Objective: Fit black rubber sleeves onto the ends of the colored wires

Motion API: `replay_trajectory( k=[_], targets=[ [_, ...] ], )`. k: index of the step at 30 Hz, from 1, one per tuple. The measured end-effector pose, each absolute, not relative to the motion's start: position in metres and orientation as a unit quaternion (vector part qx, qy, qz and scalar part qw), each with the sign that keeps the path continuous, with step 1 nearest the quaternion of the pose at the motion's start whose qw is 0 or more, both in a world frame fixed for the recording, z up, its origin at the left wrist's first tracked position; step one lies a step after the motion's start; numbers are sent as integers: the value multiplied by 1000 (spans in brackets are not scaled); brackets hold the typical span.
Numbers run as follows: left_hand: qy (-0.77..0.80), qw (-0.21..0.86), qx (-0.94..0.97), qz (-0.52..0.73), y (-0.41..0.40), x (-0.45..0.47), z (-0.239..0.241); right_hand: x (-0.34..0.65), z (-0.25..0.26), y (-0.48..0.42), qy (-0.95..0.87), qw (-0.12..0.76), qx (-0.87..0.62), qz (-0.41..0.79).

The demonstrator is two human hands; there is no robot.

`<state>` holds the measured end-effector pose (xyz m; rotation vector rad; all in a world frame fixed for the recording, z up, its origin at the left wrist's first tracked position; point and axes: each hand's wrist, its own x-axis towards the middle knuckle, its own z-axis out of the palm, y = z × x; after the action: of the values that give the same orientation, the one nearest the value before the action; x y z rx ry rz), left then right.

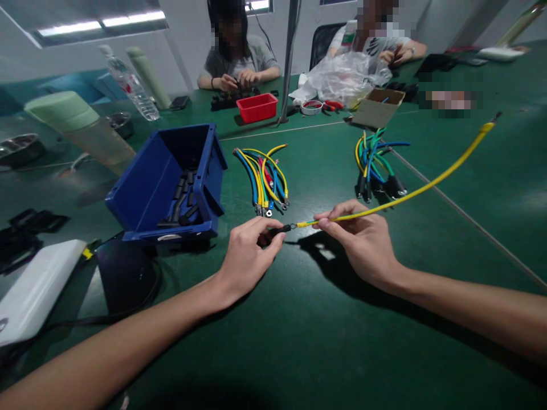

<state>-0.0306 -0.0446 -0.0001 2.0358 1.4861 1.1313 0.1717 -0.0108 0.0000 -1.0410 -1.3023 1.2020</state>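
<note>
Between its thumb and fingers my left hand pinches a short black sleeve. My right hand grips a yellow-green wire near one end. That end carries a ring terminal, which meets the tip of the black sleeve; whether it is inside cannot be made out. The wire's other end curves up to the right. Just beyond my hands lies a bundle of yellow, blue and red wires with ring terminals. Farther right is a second bundle of wires with black sleeves on their ends.
A blue bin holding several black sleeves stands left of my hands. A white power bank lies at the left. Across the table are a red tray, a cardboard box, a metal pole and two people at work.
</note>
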Motion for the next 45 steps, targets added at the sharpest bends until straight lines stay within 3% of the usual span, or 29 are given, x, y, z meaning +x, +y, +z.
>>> replay_trajectory(
  k=[23, 26, 34, 45],
  targets=[
    [485, 183, 739, 431, -48, -31, 3, 173, 0, -12, -555, 498, -447, 494],
    [499, 221, 711, 443, -50, -30, 2, 173, 1, -13, -552, 501, -441, 500],
    [501, 466, 528, 503, -60, -18, -2, 172, 4, -18, -568, 497, -432, 494],
    [460, 458, 568, 505, -63, -16, -3, 172, 5, -23, -594, 467, -416, 507]
  ],
)
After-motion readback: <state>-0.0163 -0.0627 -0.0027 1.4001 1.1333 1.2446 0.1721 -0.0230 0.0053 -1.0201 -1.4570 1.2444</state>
